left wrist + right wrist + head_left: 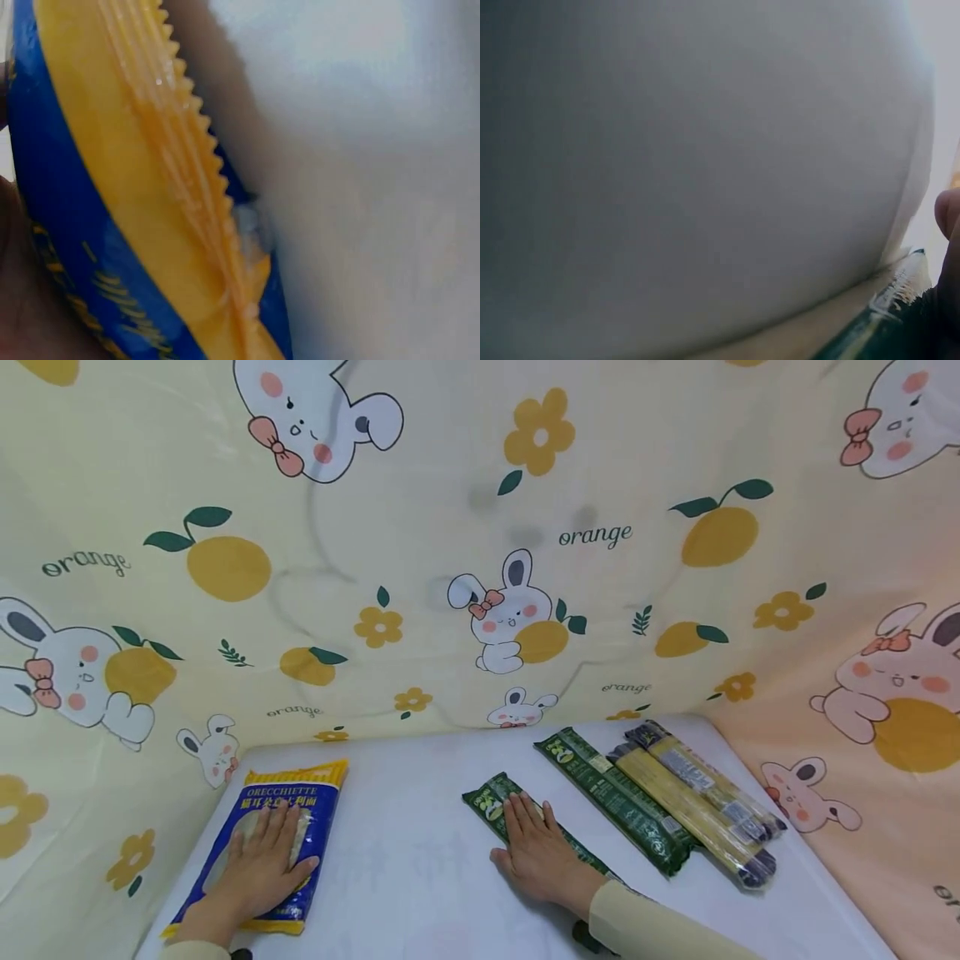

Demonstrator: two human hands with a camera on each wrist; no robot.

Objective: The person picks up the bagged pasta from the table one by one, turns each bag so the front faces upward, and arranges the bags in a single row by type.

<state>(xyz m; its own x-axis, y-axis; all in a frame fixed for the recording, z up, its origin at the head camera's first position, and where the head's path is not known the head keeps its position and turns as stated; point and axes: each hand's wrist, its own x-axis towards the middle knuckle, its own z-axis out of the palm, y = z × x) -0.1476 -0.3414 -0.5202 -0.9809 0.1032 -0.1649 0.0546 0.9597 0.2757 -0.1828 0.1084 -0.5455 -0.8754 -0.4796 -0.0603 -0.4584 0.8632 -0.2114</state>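
My left hand [258, 860] lies flat with fingers straight on a blue and yellow bag of orecchiette pasta [311, 827] at the table's left. The bag's crimped yellow end [150, 112] fills much of the left wrist view. On the right side, my right hand [538, 852] rests palm down, fingers extended, on a long green packet [487, 797], covering its middle. That packet lies at a slant, and its green end [877, 322] shows at the lower right of the right wrist view.
Right of my right hand lies a second green packet [615, 802]. Beside it are two clear-wrapped bundles of noodles, one pale yellow [690, 810] and one darker [705, 777], all slanted alike. The white table [405, 843] meets a printed cloth backdrop [420, 527] behind and at the sides.
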